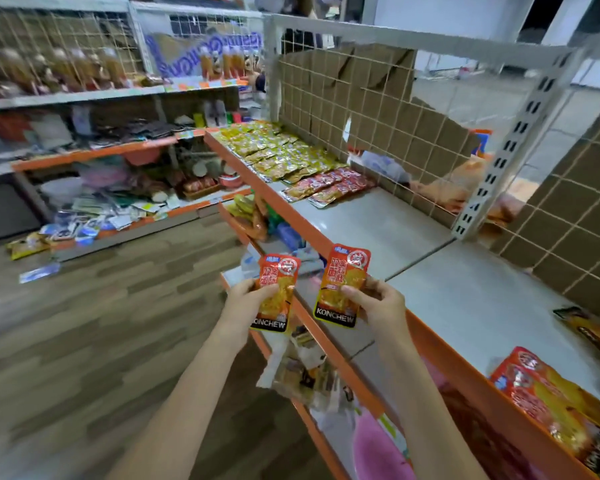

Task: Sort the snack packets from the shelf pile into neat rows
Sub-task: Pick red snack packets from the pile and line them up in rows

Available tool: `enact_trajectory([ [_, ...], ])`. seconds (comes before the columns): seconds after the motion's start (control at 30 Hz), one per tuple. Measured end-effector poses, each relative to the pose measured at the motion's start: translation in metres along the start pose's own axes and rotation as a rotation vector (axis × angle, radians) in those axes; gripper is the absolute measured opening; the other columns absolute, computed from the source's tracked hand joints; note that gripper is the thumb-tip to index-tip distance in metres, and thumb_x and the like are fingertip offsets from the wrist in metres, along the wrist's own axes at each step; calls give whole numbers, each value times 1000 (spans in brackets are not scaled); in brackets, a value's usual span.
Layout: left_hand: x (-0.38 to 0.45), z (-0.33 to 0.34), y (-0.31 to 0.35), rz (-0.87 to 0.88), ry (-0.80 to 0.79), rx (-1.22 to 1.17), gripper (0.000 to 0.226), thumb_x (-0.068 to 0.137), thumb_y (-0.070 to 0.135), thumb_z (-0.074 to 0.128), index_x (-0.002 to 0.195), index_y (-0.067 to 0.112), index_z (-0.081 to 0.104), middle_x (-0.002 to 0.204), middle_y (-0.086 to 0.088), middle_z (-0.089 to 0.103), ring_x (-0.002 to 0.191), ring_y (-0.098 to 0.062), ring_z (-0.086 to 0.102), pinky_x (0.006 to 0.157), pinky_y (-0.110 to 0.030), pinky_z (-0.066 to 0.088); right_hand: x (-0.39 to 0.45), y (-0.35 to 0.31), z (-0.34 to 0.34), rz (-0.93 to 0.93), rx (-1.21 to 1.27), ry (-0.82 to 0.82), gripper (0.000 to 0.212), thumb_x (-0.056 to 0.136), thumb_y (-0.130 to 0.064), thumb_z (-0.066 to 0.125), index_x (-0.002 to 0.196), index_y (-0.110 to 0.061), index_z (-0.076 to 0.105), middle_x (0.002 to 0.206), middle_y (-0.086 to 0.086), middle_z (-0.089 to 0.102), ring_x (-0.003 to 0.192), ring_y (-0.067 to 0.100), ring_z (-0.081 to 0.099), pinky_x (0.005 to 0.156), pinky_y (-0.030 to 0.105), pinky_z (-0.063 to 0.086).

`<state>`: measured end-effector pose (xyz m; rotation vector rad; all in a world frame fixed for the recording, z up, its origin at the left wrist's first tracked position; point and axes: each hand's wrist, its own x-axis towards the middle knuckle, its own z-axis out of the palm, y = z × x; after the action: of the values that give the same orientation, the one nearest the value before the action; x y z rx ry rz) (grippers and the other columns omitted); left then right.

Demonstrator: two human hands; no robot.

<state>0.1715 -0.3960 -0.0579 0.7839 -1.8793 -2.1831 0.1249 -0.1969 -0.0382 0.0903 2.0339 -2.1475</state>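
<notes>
My left hand (248, 299) grips an orange KONCHEW snack packet (278, 271) upright, just off the shelf's front edge. My right hand (378, 301) grips a second packet of the same kind (343, 275) beside it, over the orange shelf lip. On the grey shelf (378, 220), far end, lie neat rows of yellow packets (274, 150) and a short row of red packets (329, 187). A pile of orange packets (551, 396) lies on the shelf at the near right.
A wire grid backed with cardboard (343, 98) closes the shelf's back. Lower shelves below hold mixed goods and a pink item (378, 448). Another stocked rack (101, 150) stands across the wooden floor (101, 323), where some packets lie loose.
</notes>
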Motion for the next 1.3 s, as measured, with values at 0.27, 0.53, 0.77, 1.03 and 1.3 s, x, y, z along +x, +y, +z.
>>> enact_trajectory([
  [0.27, 79, -17, 25, 13, 9, 34, 1, 84, 7, 65, 85, 8, 64, 70, -4, 70, 57, -16, 66, 64, -29, 52, 82, -12, 53, 8, 29, 8, 21, 77, -5, 75, 91, -12, 62, 96, 15, 70, 75, 20, 70, 68, 35, 58],
  [0.53, 198, 1, 89, 69, -82, 165, 9, 84, 12, 66, 92, 8, 65, 80, -7, 71, 68, -22, 67, 65, -28, 50, 198, -16, 91, 19, 23, 172, 28, 67, -13, 82, 87, -17, 62, 92, 12, 70, 86, 32, 69, 82, 52, 55],
  [0.77, 271, 15, 109, 98, -202, 395, 15, 82, 17, 70, 78, 5, 63, 69, 2, 64, 66, -12, 59, 59, -20, 40, 261, -12, 113, 42, -53, 303, 43, 53, -28, 84, 86, -23, 57, 92, 10, 67, 80, 34, 67, 78, 53, 55],
  [1.03, 328, 35, 130, 149, -438, 492, 11, 88, 13, 65, 88, 18, 54, 73, 3, 57, 52, 5, 53, 45, -6, 37, 307, -20, 128, 86, -319, 453, 36, 73, -20, 81, 96, -10, 56, 95, 9, 63, 88, 23, 60, 73, 28, 43],
  [1.3, 371, 40, 135, 158, -698, 524, 39, 88, 19, 65, 123, 16, 49, 92, 12, 55, 75, 4, 52, 51, -4, 41, 307, -13, 161, 164, -549, 623, 24, 83, -22, 70, 97, -10, 55, 101, 9, 65, 89, 23, 59, 69, 24, 39],
])
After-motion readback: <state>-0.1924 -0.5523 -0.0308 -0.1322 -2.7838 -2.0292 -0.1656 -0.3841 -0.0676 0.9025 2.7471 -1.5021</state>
